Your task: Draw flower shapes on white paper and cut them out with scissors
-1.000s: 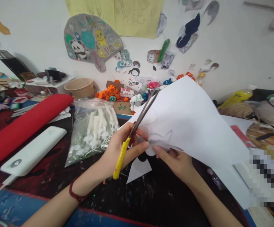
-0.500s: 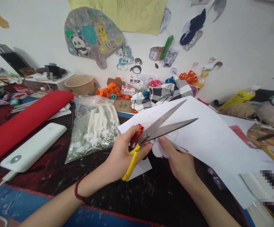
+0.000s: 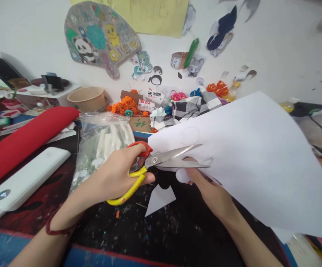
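My left hand is closed around the handles of a pair of scissors, one loop red and one yellow. The blades are parted and point right, lying across the near left edge of a large white sheet of paper. Faint pencil outlines show on the sheet above the blades. With my right hand I pinch the paper's near edge, close to the blade tips; part of the fingers is hidden. A small rounded flap of paper hangs by these fingers. Below lies a cut paper scrap on the dark tabletop.
To the left are a clear plastic bag of white and green pieces, a white power bank with a cable, and a red long case. Orange craft flowers, a round tan container and checked cloth line the wall.
The scissors have moved left and down, turned flatter, and their blades are closer together. The paper sheet has swung up and spread wider on the right. The scrap below is more exposed.
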